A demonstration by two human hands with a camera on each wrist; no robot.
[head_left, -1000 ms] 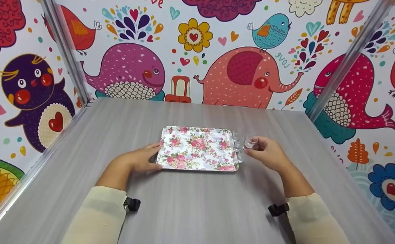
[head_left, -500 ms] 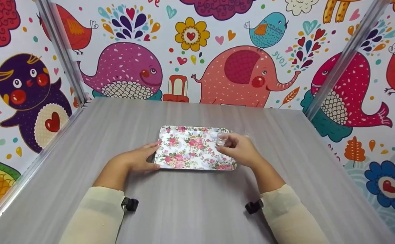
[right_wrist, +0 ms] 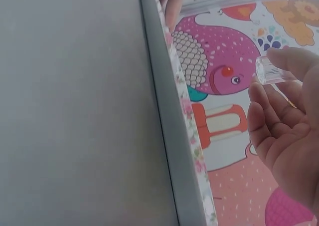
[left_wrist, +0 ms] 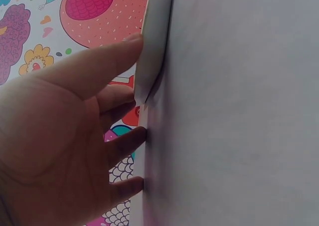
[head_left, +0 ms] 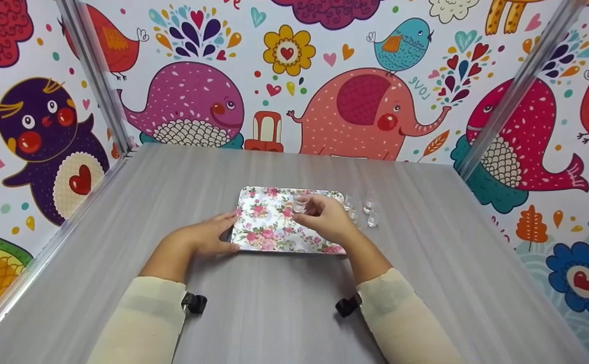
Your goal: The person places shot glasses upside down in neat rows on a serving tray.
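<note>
On the grey table lies a white tray with pink roses (head_left: 254, 233). My left hand (head_left: 208, 235) rests at its left end. In the left wrist view the thumb (left_wrist: 99, 66) touches the tray's side wall (left_wrist: 154, 41), the index fingertip is at the corner, and the other fingertips meet the tabletop. Between thumb and fingers, my right hand (head_left: 331, 218) pinches a small clear shot glass (head_left: 298, 205) over the tray's right half. The right wrist view has this glass (right_wrist: 273, 71) tipped sideways in frame, apart from the tray's rim (right_wrist: 187, 111).
Several more clear shot glasses (head_left: 369, 206) stand on the table just beyond the tray's right end, some partly behind the right hand. Walls printed with cartoon animals (head_left: 355, 116) and metal posts (head_left: 522, 86) enclose the table (head_left: 274, 303) at the back and sides.
My right hand has lifted the shot glass from the group at the right and carried it left over the tray. The left hand and the tray stay in place.
</note>
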